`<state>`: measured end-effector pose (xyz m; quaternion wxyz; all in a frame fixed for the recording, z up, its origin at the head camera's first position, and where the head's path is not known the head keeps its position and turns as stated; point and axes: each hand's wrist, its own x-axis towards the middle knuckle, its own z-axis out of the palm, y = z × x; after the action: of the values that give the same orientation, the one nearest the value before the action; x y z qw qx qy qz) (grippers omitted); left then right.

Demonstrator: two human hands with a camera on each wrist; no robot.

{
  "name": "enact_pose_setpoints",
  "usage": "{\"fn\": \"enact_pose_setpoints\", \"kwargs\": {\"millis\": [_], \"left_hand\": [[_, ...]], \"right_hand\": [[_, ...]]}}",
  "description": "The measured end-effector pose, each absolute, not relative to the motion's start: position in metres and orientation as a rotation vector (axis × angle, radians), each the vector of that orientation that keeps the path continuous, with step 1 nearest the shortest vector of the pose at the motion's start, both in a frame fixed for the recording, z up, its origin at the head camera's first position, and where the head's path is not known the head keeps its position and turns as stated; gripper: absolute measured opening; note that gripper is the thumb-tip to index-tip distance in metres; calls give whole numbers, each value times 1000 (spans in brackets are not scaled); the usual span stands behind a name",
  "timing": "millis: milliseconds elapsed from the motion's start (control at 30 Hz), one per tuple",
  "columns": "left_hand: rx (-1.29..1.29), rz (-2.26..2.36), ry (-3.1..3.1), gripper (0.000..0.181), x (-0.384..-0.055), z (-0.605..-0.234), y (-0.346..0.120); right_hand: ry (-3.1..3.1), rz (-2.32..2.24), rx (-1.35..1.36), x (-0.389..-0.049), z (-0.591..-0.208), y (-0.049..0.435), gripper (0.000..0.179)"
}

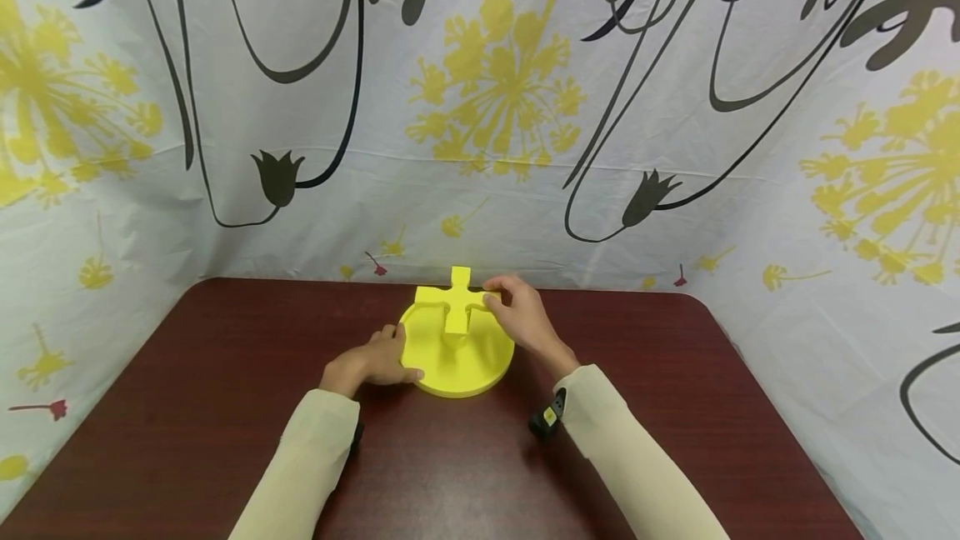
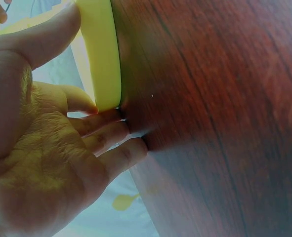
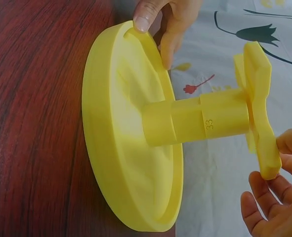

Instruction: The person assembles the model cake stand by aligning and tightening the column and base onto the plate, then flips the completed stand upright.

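Observation:
A yellow round base (image 1: 468, 373) with a raised rim lies flat toward the far edge of the table. From its middle rises a yellow post (image 3: 187, 121) marked "33", topped by a yellow cross-shaped handle (image 1: 457, 298) with four arms. My left hand (image 1: 378, 357) holds the base's left rim, thumb (image 2: 54, 34) on the near side and fingers (image 2: 111, 138) round the outside, their tips by the tabletop. One arm of the cross handle is pinched between the thumb and fingers of my right hand (image 1: 523, 321). How the post joins the base inside is hidden.
The dark red wood-grain table (image 1: 420, 473) extends around the base. Behind it and on both sides hangs a white curtain (image 1: 360, 248) with yellow and grey flower prints, close to the table's far edge. A black wrist device (image 1: 547, 415) sits at the right cuff.

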<state>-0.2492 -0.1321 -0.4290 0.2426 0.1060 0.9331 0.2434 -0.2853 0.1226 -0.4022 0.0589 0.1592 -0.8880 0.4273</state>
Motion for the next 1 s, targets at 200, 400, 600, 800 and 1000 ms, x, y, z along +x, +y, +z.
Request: {"fn": "enact_pose_setpoints", "kwargs": {"millis": [200, 400, 600, 800, 1000], "left_hand": [[275, 658, 2544, 97, -250, -431, -132], [275, 651, 2547, 97, -250, -430, -132], [283, 660, 2543, 97, -249, -428, -132], [286, 662, 2549, 97, -249, -428, -132], [281, 662, 2546, 97, -250, -428, -132]], "right_hand": [[-2688, 1317, 514, -284, -402, 121, 19], [-2689, 1327, 540, -283, -401, 119, 12], [-2701, 1340, 571, -281, -400, 116, 10], [-2699, 1345, 564, -281, -399, 115, 9], [-2617, 1317, 417, -283, -399, 114, 18]]}}
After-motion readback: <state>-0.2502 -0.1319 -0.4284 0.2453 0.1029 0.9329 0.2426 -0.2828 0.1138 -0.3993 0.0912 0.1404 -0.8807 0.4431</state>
